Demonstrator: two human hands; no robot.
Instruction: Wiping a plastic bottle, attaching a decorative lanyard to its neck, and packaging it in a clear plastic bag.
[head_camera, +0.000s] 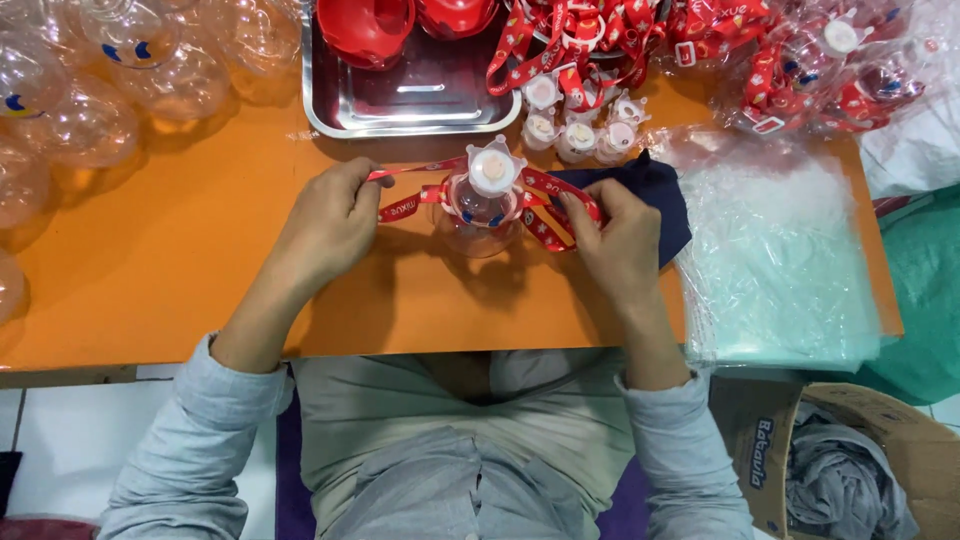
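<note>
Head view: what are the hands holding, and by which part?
Both hold the red strap around the clear bottle: left hand its left end, right hand its right end.

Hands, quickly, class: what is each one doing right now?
Left hand: closed, pinching the red strap beside the clear bottle.
Right hand: closed, gripping the same strap's other end on the bottle's right.

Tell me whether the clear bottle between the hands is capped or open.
Capped. The clear bottle stands upright on the orange table with a white cap on its top, seen from above.
</note>
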